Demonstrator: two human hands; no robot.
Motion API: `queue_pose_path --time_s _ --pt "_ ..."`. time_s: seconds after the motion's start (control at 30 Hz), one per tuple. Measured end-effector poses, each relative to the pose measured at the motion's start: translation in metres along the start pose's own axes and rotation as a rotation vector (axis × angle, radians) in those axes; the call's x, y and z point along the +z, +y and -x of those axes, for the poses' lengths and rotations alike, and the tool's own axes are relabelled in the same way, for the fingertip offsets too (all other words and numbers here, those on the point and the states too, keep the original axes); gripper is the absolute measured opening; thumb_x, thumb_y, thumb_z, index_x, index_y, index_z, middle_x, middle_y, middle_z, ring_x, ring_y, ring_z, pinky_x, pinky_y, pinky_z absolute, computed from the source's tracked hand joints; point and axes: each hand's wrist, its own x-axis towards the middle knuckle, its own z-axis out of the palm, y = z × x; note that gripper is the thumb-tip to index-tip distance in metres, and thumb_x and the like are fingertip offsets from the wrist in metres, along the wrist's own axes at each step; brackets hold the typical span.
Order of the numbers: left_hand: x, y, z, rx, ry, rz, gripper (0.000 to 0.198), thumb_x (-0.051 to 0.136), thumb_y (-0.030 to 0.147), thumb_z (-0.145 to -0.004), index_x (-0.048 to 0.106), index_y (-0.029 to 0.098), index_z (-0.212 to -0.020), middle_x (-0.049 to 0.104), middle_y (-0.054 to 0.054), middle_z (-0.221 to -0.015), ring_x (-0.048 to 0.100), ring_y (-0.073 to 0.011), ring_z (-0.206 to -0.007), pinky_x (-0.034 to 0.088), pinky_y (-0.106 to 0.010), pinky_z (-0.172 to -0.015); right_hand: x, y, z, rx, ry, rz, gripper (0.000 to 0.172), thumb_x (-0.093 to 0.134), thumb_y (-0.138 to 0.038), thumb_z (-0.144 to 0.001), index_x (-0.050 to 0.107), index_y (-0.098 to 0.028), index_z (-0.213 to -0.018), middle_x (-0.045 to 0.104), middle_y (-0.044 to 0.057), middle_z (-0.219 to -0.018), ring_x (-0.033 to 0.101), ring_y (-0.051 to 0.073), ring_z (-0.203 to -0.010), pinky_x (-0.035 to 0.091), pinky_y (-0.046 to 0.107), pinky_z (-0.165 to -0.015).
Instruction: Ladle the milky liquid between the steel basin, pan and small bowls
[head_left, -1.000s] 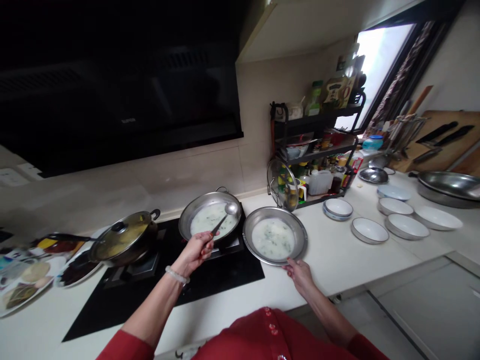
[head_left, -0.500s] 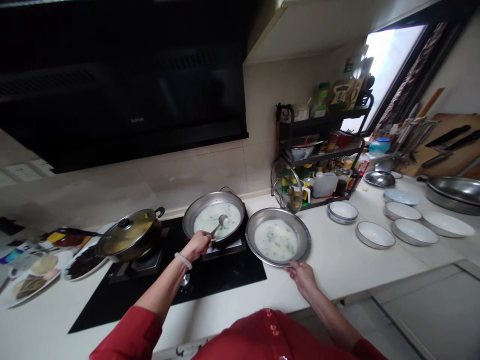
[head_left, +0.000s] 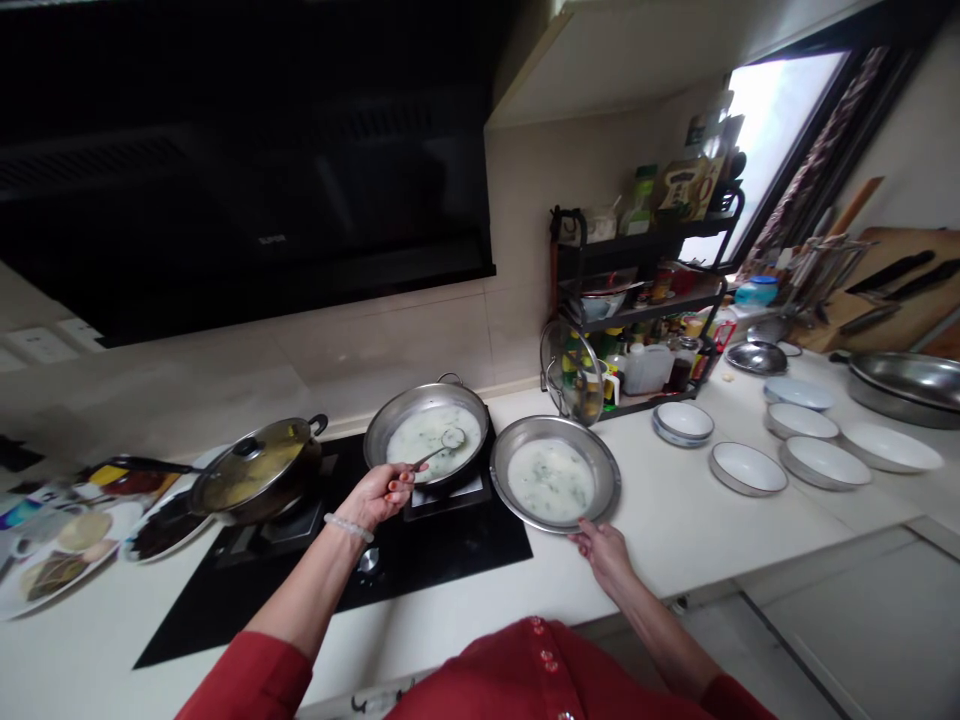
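Observation:
My left hand (head_left: 382, 495) is closed round the handle of a ladle (head_left: 452, 438), whose bowl is in the white soup with green bits (head_left: 422, 428). That soup fills part of a metal pan (head_left: 384, 425) on the right burner of the black stove. My right hand (head_left: 604, 553) grips the near rim of a wide metal basin (head_left: 606, 478) standing on the counter right beside the stove. More of the white, green-flecked soup (head_left: 551, 478) lies in this basin.
A lidded pan (head_left: 247, 475) sits on the left burner, with plates of food (head_left: 112, 550) left of it. White bowls (head_left: 750, 470) stand on the counter at right. A glass lid (head_left: 574, 375) leans against the black rack (head_left: 645, 315). A range hood (head_left: 300, 240) hangs above.
My left hand has turned and moved slightly left and down, and the ladle's bowl has tipped and dipped into the soup. My right hand stays on the basin's rim.

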Motion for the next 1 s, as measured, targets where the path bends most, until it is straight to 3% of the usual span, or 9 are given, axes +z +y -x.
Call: queue_pose_path --time_s 0.63,0.77,1.0 --pt "-0.004 0.003 0.009 -0.025 -0.008 0.046 0.022 0.04 -0.001 -0.079 0.049 0.011 -0.095 0.031 0.009 -0.054 0.026 -0.001 -0.029 0.016 -0.01 -0.025 0.0 0.0 0.0 -0.003 -0.012 -0.018 0.048 0.081 -0.028 -0.043 0.037 -0.022 -0.062 0.058 -0.003 -0.051 0.062 0.016 -0.049 0.033 0.02 -0.037" --pt "0.008 0.004 0.017 -0.019 -0.02 0.018 0.021 0.041 0.0 -0.08 0.05 0.01 -0.096 0.032 0.008 -0.054 0.025 -0.0007 -0.029 0.016 -0.01 -0.025 0.001 0.0 0.0 0.0 -0.008 -0.017 0.046 0.08 -0.028 -0.044 0.038 -0.022 -0.061 0.058 -0.003 -0.051 0.062 0.016 -0.05 0.033 0.02 -0.037" --pt "0.044 -0.007 0.032 0.045 -0.086 -0.194 0.014 0.043 0.005 -0.081 0.053 0.008 -0.091 0.037 0.006 -0.053 0.022 0.0006 -0.032 0.013 -0.009 -0.029 0.002 0.001 0.001 0.0 0.0 -0.016 0.046 0.079 -0.03 -0.044 0.037 -0.022 -0.062 0.057 -0.005 -0.049 0.061 0.015 -0.048 0.032 0.019 -0.037"
